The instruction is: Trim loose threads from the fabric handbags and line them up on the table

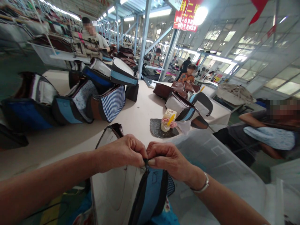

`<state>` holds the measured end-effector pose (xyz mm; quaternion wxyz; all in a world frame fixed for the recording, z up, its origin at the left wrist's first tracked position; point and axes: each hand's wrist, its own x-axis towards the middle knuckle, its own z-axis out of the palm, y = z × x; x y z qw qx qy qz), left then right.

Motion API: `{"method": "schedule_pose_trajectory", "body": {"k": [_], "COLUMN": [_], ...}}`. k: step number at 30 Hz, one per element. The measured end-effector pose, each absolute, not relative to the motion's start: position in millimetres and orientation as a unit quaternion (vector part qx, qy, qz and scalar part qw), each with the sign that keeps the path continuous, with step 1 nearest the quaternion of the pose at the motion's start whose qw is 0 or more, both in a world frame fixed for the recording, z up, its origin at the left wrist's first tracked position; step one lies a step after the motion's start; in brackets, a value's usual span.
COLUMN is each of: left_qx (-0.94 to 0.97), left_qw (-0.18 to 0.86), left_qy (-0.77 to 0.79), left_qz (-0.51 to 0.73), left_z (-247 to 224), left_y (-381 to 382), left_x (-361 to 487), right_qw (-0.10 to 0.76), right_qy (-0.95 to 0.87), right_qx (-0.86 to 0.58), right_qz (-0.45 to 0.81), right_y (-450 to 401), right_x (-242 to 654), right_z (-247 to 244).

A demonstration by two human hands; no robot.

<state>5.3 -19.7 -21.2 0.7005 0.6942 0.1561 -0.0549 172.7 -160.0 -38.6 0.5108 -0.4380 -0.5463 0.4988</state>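
Note:
A half-made bag [151, 190] stands upright in front of me, low in the picture. Its side is blue with black bands, and a white panel with a drawn curved line faces left. My left hand [127, 151] pinches the dark top edge between thumb and fingers. Close against it, my right hand [170, 159] grips the same edge, with a metal bangle on the wrist. What lies between the fingertips is mostly covered. Beyond the hands, a small pale container [165, 125] with a yellow stick [171, 119] rests on a dark sheet [154, 129].
Several similar bags [112, 101] crowd the left of the pale table [140, 107]. More bags [179, 104] lie at the back right. A translucent plastic bin [217, 181] sits beside my right arm. At far right a seated person [255, 131] has a light-blue patterned piece [270, 137].

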Motion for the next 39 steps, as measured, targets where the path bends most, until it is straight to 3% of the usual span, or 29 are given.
{"method": "schedule_pose_trajectory", "body": {"k": [8,25,32,39], "left_qx": [0.752,0.691,0.744,0.802], "left_qw": [0.631,0.704,0.643,0.580], "left_qy": [0.183,0.143,0.162,0.127], "left_qz": [-0.060,-0.082,-0.084,-0.072], "left_z": [-21.2,-16.5,-19.3,-17.8], "left_y": [-23.4,-19.0,-19.9,-17.3], "left_x": [3.3,6.5,3.9,4.1], "right_qw": [0.518,0.530,0.521,0.454], "right_qy": [-0.543,-0.533,-0.529,-0.628], "right_qx": [-0.443,-0.417,-0.444,-0.508], "right_qz": [0.491,0.511,0.502,0.375], "right_y": [-160.6,-162.4,-163.5,-167.3], "right_x": [169.5,169.6,172.6,179.0], "right_z": [-39.7,-46.7,-49.0,-34.4]}}
